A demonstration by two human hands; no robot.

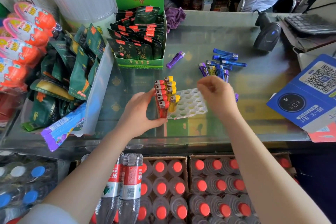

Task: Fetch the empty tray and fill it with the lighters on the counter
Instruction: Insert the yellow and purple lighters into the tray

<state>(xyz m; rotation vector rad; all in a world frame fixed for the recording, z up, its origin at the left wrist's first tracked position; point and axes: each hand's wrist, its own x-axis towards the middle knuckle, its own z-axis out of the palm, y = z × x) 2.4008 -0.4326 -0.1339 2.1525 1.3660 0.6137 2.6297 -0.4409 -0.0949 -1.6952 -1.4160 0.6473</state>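
Glass counter carries white tray, lone purple lighter, loose lighter pile, green snack box, scanner, blue QR sign.

Single head-worn wide-angle view, looking forward and steeply down over both forearms. Left hand and right hand sit near frame centre, close to the lens, over the glass counter. Beyond the hands the view reaches shelves at the top edge; below the wrists it takes in crates of bottles under the counter. Edges bend from lens distortion. No second view to overlap.
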